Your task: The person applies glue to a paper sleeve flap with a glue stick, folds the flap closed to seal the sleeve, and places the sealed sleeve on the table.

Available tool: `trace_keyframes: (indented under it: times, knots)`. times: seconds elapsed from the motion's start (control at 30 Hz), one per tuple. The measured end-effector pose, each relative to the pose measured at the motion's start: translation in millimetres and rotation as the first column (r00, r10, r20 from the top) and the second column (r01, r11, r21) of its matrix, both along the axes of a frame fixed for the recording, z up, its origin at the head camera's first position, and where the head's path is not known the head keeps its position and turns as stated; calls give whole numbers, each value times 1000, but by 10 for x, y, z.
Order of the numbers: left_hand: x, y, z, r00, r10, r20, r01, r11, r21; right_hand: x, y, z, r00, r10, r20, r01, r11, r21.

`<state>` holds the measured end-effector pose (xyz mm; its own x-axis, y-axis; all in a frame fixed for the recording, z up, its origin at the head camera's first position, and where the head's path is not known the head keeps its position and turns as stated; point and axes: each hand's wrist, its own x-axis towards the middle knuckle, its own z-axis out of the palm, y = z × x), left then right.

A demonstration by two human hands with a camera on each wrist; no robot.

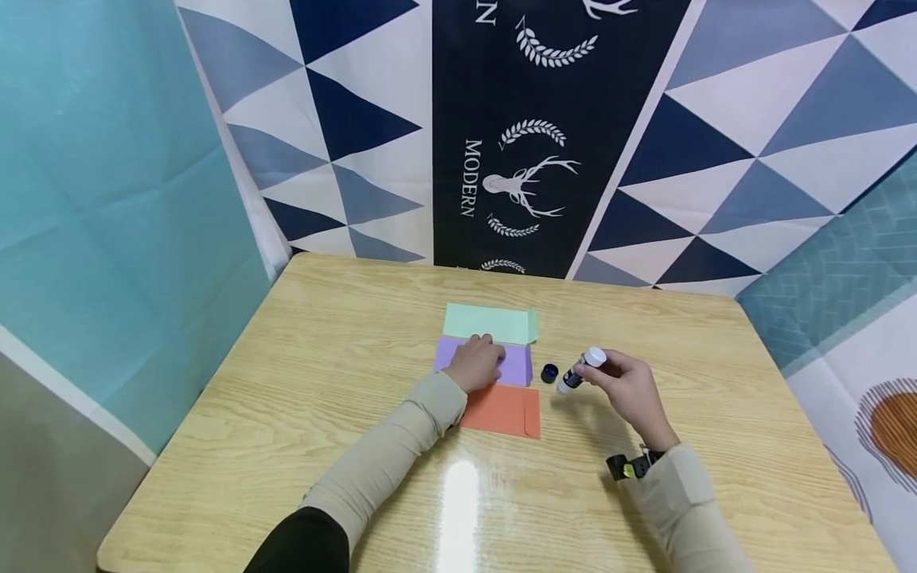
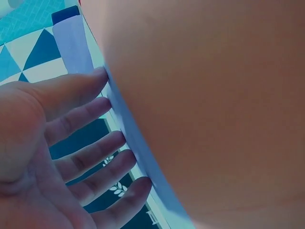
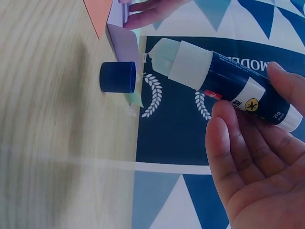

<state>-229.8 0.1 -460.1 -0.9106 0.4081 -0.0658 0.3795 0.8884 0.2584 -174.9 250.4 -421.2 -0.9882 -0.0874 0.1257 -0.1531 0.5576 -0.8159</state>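
Note:
The fingertips of my left hand [image 1: 476,363] press on a purple envelope [image 1: 516,366], its flap standing out at the right end. In the left wrist view the fingers [image 2: 97,155] look extended, their tips on the paper. My right hand [image 1: 632,391] pinches a glue stick [image 1: 575,376] tilted above the table, between thumb and fingers. Its cap is off, and the right wrist view shows pale glue [image 3: 167,56] sticking out of the white collar. The dark blue cap [image 1: 549,373] stands on the table between the purple envelope and the glue stick.
A mint green envelope [image 1: 487,321] lies beyond the purple one, its flap at the right. Nearer to me is an orange envelope [image 1: 501,411], partly under my left forearm. All lie on a wooden table [image 1: 322,350] with a patterned cloth [image 1: 372,159] behind it.

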Motion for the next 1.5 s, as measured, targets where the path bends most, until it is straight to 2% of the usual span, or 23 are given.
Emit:
trace_keyframes:
  times: [0.23, 0.5, 0.7, 0.87, 1.07, 1.5]
  knots:
    - [-30, -2, 28, 999, -11, 32, 12, 1000, -16, -96, -65, 85, 999, 24, -25, -23, 999, 27]
    - [-33, 32, 70, 998, -61, 30, 62, 997, -41, -230, -115, 55, 999, 19, -33, -19, 1000, 8]
    - [-27, 35, 55, 997, -76, 11, 76, 996, -56, -310, -200, 77, 998, 11, -59, -12, 1000, -12]
    - [-19, 41, 45, 997, -70, 20, 71, 996, -52, -378, -273, 82, 998, 18, -64, -20, 999, -27]
    - [-23, 50, 34, 998, -56, 35, 58, 998, -35, -453, -347, 76, 999, 30, -44, -31, 999, -9]
    - [-68, 79, -3, 997, -82, -3, 82, 995, -61, -600, -519, 27, 995, 86, -59, -86, 996, 12]
